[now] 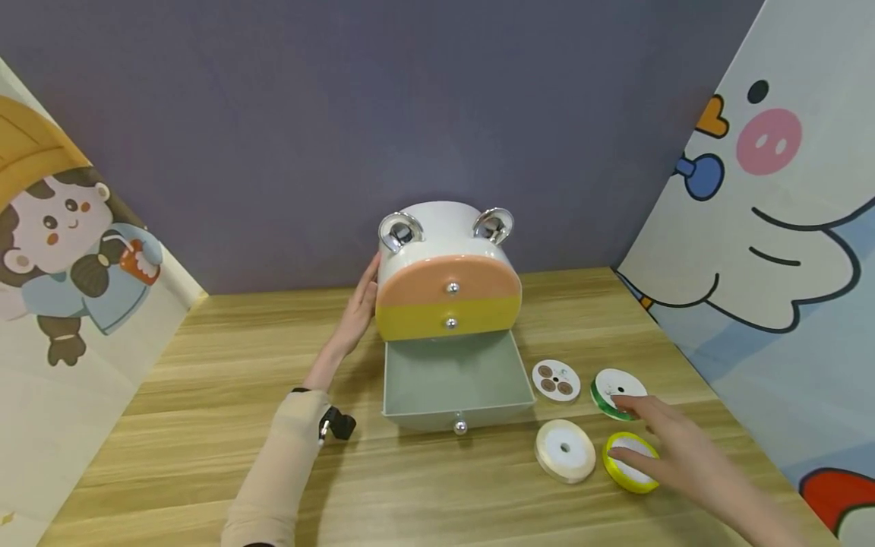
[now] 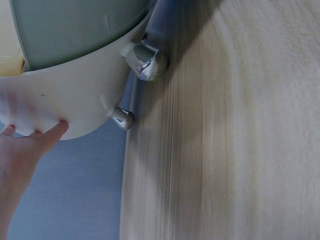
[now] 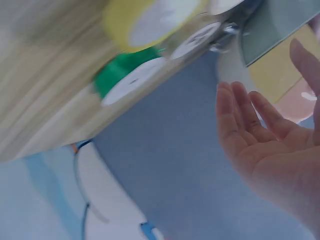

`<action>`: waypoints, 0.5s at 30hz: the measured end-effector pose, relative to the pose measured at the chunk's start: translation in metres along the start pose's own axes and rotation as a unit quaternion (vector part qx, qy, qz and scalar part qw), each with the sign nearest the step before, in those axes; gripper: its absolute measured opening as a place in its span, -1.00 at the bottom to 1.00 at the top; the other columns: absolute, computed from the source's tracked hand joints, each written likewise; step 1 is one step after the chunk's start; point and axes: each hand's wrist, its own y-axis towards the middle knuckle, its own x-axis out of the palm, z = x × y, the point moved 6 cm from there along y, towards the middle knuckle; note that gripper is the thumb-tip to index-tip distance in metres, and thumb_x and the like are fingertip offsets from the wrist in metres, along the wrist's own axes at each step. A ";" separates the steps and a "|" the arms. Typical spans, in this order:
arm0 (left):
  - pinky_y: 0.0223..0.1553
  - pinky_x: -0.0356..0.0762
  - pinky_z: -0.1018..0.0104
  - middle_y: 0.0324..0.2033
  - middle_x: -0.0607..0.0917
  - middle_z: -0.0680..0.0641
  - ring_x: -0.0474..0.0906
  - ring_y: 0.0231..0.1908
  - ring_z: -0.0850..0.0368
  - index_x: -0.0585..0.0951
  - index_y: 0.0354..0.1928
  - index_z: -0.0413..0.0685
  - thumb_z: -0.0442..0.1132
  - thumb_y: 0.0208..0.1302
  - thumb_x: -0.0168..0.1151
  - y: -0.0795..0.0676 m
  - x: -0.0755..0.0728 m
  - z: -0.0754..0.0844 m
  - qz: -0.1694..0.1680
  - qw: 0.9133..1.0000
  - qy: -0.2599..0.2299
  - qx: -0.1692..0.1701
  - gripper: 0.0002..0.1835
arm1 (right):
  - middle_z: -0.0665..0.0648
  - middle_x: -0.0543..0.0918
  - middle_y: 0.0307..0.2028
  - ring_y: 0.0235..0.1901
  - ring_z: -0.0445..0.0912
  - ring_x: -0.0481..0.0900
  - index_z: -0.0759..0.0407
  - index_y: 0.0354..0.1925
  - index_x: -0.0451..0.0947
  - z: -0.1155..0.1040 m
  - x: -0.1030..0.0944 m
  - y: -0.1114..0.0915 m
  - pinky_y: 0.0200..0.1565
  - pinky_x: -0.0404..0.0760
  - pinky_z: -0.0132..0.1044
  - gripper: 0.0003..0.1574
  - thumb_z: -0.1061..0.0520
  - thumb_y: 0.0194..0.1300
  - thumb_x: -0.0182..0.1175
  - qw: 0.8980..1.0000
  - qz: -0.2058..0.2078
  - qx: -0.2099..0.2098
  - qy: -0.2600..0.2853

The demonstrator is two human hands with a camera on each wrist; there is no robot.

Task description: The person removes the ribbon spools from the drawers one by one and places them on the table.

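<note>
A small drawer box with a white body and silver ears stands near the back wall. Its orange and yellow drawers are closed, while the grey-green bottom drawer is pulled out. My left hand rests with extended fingers against the box's left side; the left wrist view shows its fingertips touching the white shell. Over the ribbon spools at the right hovers my right hand, thumb and fingers spread, holding nothing. Nearest it are a green ribbon spool and a yellow ribbon spool.
A cream ribbon spool lies right of the drawer's front corner. Behind it is a white spool with brown circles. The wooden table meets a grey back wall and side panels with cartoon pictures.
</note>
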 end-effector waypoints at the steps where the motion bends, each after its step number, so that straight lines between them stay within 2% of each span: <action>1: 0.44 0.12 -0.28 0.61 -0.13 -0.04 -0.11 0.57 -0.16 -0.11 0.60 0.20 -0.18 0.63 -0.39 0.000 0.000 0.000 0.000 1.000 -0.001 0.001 -0.43 | 0.04 0.71 -0.05 -0.18 -0.15 0.68 0.18 0.10 0.56 -0.006 0.001 0.003 -0.19 0.63 -0.52 -0.12 0.08 -0.25 0.66 1.000 0.005 -0.012 0.010; 4: 0.46 0.09 -0.26 0.61 -0.14 -0.04 -0.12 0.57 -0.16 -0.11 0.60 0.18 -0.19 0.63 -0.40 0.001 0.000 -0.001 0.000 1.000 -0.001 0.004 -0.43 | 0.02 0.71 -0.11 -0.18 -0.18 0.68 0.19 0.08 0.55 -0.025 0.006 0.011 -0.23 0.65 -0.51 -0.14 0.18 -0.27 0.65 0.998 0.015 -0.045 0.043; 10: 0.45 0.12 -0.26 0.61 -0.14 -0.04 -0.08 0.56 -0.18 -0.10 0.60 0.19 -0.20 0.63 -0.40 0.001 0.000 -0.003 -0.001 1.000 -0.003 0.002 -0.43 | -0.04 0.69 -0.12 -0.17 -0.25 0.64 0.09 0.07 0.55 -0.057 0.024 0.023 -0.29 0.69 -0.39 -0.29 0.19 -0.08 0.58 0.990 -0.004 -0.083 0.113; 12: 0.44 0.14 -0.26 0.61 -0.13 -0.03 -0.07 0.55 -0.19 -0.10 0.60 0.19 -0.20 0.63 -0.40 0.001 0.000 -0.003 -0.001 1.000 -0.003 0.000 -0.43 | -0.05 0.69 -0.13 -0.18 -0.27 0.64 0.08 0.06 0.56 -0.068 0.031 0.026 -0.31 0.68 -0.40 -0.38 0.19 0.00 0.53 0.985 -0.018 -0.089 0.146; 15: 0.45 0.13 -0.26 0.61 -0.13 -0.02 -0.09 0.56 -0.16 -0.09 0.59 0.21 -0.19 0.63 -0.38 0.002 0.000 -0.004 -0.001 1.000 -0.001 0.001 -0.43 | -0.04 0.69 -0.16 -0.21 -0.24 0.65 0.08 0.04 0.55 -0.084 0.047 0.031 -0.31 0.69 -0.38 -0.52 0.18 0.14 0.45 0.975 -0.061 -0.092 0.193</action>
